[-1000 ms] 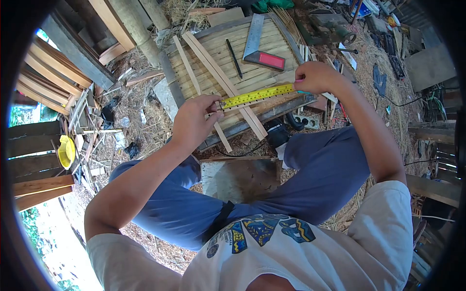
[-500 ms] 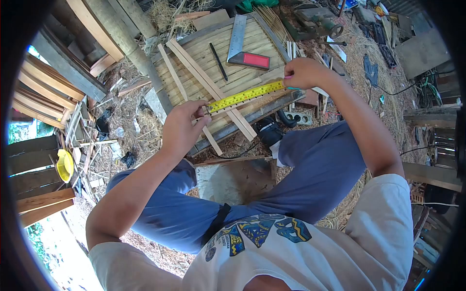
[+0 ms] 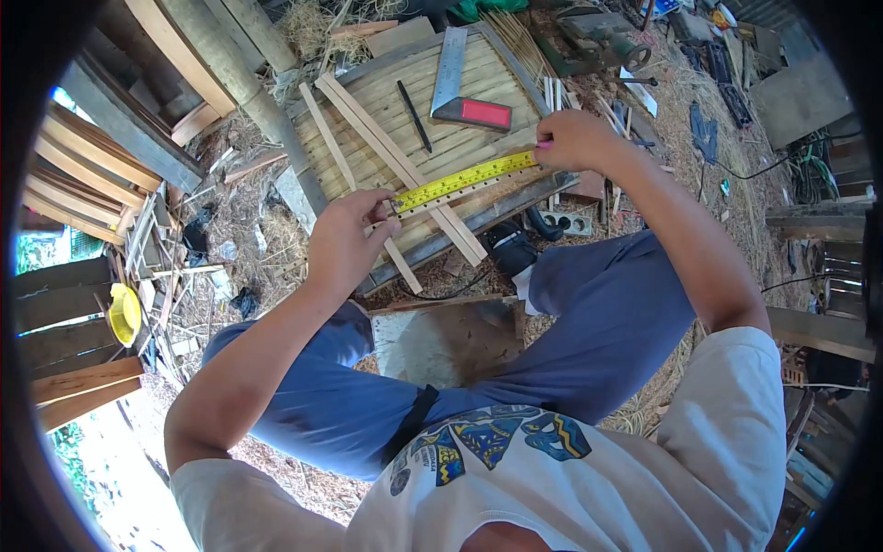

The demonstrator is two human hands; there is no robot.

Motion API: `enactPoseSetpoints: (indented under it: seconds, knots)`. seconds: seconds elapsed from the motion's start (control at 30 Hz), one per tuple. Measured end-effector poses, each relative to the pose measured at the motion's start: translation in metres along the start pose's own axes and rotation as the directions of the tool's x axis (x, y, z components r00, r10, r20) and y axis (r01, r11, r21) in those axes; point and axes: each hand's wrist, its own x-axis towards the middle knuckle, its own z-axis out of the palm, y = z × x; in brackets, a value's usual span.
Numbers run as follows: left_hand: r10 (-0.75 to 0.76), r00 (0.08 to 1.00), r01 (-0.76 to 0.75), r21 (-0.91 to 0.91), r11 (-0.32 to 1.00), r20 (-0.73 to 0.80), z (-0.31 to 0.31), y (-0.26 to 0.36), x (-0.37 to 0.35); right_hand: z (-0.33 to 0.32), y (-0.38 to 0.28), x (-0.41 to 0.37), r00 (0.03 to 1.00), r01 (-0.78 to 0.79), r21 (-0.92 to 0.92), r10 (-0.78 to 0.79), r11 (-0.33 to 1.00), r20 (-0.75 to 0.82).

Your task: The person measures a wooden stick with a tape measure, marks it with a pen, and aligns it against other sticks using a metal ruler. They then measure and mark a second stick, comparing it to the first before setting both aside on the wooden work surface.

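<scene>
Between my hands a yellow tape measure (image 3: pixel 466 180) stretches over a slatted wooden work surface (image 3: pixel 386 83). A thin pale strip with a row of dark dots (image 3: pixel 441 201) lies along its lower edge. My left hand (image 3: pixel 345 241) pinches the tape's left end together with the strip. Closed around the right end of the tape is my right hand (image 3: pixel 579 143); something pink shows at its fingers. Narrow wooden strips (image 3: pixel 382 143) cross beneath the tape. Beyond it lie a black pencil or pen (image 3: pixel 414 114) and a try square (image 3: pixel 448 69) with a red-inlaid handle.
A metal vise-like tool (image 3: pixel 602 51) stands past the surface's far right corner. A power strip (image 3: pixel 572 224) and a dark power tool (image 3: pixel 511 247) sit by my knee. Wood boards (image 3: pixel 92 170) stack at left, near a yellow bowl-like item (image 3: pixel 124 314). Shavings and scraps cover the ground.
My right hand has shifted very slightly, and its fingers sit a little differently at the tape's right end. The left hand stays where it was.
</scene>
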Motion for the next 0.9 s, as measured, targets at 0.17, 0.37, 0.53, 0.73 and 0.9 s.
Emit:
enactPoseSetpoints:
  seconds: [0.17, 0.37, 0.53, 0.73, 0.9]
  knots:
    - [0.000, 1.000, 0.000, -0.021, 1.000, -0.003, 0.001, -0.003, 0.000, 0.009, 0.001, -0.003, 0.998, 0.001, 0.005, -0.001, 1.000, -0.057]
    - [-0.004, 1.000, 0.004, -0.014, 1.000, 0.008, -0.001, -0.002, 0.001, 0.008, 0.002, -0.004, 0.999, -0.003, 0.014, 0.004, 1.000, -0.049]
    - [-0.002, 1.000, 0.002, -0.004, 1.000, 0.008, -0.002, -0.002, 0.001, 0.008, 0.005, -0.003, 0.999, 0.019, 0.034, -0.017, 0.999, -0.051]
    - [-0.050, 0.998, 0.050, -0.013, 0.999, 0.034, -0.006, 0.007, 0.002, 0.007, 0.006, -0.002, 0.999, 0.017, 0.040, -0.016, 0.999, -0.028]
    - [-0.036, 0.999, 0.037, -0.020, 0.999, 0.022, -0.005, 0.005, 0.002, 0.006, 0.006, -0.002, 1.000, 0.022, 0.049, -0.021, 0.999, -0.024]
